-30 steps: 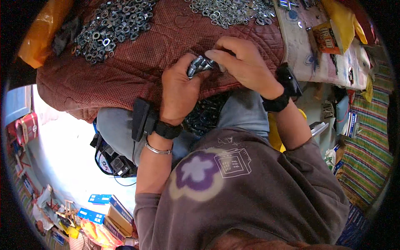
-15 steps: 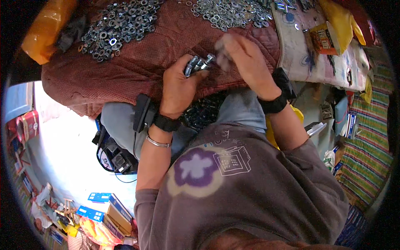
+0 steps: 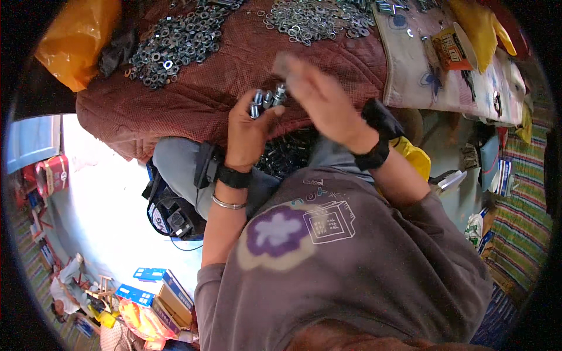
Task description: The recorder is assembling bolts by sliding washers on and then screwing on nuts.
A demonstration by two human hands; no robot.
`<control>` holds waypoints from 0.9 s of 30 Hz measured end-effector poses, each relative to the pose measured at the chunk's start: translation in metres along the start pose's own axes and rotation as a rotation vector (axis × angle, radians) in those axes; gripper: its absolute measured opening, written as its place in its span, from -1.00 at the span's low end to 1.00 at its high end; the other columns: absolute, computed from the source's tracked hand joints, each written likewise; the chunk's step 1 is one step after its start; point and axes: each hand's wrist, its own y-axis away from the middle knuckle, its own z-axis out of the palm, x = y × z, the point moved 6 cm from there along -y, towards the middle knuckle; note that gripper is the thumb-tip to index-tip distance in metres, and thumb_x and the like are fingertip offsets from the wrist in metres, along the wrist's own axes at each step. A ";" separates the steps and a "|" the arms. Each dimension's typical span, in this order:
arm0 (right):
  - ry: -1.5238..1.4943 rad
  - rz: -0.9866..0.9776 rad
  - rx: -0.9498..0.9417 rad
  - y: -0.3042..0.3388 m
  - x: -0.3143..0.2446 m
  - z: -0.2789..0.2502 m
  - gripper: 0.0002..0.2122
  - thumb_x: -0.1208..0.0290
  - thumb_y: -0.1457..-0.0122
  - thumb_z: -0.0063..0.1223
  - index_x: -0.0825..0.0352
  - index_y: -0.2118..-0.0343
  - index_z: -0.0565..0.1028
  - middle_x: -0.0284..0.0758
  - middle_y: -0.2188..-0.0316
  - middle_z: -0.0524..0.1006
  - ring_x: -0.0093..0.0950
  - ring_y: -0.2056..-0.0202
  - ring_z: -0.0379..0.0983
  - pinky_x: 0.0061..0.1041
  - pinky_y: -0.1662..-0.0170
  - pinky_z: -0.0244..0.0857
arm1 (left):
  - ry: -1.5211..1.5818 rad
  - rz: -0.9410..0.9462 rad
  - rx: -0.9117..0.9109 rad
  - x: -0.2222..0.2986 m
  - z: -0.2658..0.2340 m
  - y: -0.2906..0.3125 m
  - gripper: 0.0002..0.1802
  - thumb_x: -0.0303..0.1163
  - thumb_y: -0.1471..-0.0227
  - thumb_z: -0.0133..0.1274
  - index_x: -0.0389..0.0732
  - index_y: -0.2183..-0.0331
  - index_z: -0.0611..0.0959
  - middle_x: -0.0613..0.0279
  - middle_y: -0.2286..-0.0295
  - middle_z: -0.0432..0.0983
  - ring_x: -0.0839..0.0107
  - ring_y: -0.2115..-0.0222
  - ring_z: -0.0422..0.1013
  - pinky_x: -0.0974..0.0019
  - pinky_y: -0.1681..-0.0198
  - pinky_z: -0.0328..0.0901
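My left hand [image 3: 246, 126] is closed around several silvery bolts [image 3: 267, 98], which stick up between thumb and fingers over the near edge of the maroon cloth. Just right of them is my right hand [image 3: 328, 105], its fingertips smeared by motion, so I cannot tell whether they hold anything. A heap of metal nuts [image 3: 181, 47] lies on the cloth at the far left. Farther back, right of the middle, spreads a pile of flat ring washers [image 3: 304, 23]. Below my hands, between my knees, sits a dark mass of bolt-like pieces [image 3: 285, 155], partly hidden.
The maroon cloth [image 3: 193, 108] covers the work surface. An orange plastic bag [image 3: 76, 44] hangs at its left. On a pale patterned cloth [image 3: 404, 76] at the right stand an orange paper cup [image 3: 453, 50] and a few more bolts [image 3: 391, 7]. Boxes [image 3: 158, 295] are on the floor, lower left.
My right hand has swung left, nearer the bolts in my left hand. Those bolts now point more upright. The whole view has shifted slightly.
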 end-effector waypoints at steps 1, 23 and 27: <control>0.019 0.014 -0.004 0.015 -0.002 0.011 -0.59 0.35 -0.14 -0.13 0.51 0.00 0.24 0.03 0.06 0.33 -0.17 -0.02 0.25 -0.43 -0.07 0.11 | 0.128 -0.057 -0.014 0.000 0.002 0.005 -0.86 -0.59 0.16 0.11 -0.24 0.45 0.49 0.47 0.62 0.37 0.72 0.65 0.23 0.58 0.62 0.13; 0.219 -0.204 -0.054 0.031 0.009 -0.003 -0.86 0.51 -0.03 0.00 0.42 0.35 0.43 -0.22 0.45 0.42 -0.37 0.41 0.39 -0.49 0.34 0.25 | -0.026 -0.235 -0.161 0.003 0.027 0.041 -0.87 -0.54 0.02 -0.03 -0.31 0.33 0.47 0.31 0.59 0.45 0.62 0.65 0.36 0.57 0.69 0.20; 0.075 -0.031 -0.116 0.033 0.014 -0.004 -0.90 0.53 0.00 0.01 0.44 0.42 0.41 -0.22 0.47 0.41 -0.38 0.44 0.39 -0.50 0.36 0.24 | 0.024 -0.270 -0.165 0.002 0.035 0.041 -0.86 -0.53 0.01 -0.03 -0.30 0.31 0.46 0.30 0.55 0.46 0.62 0.61 0.37 0.55 0.68 0.22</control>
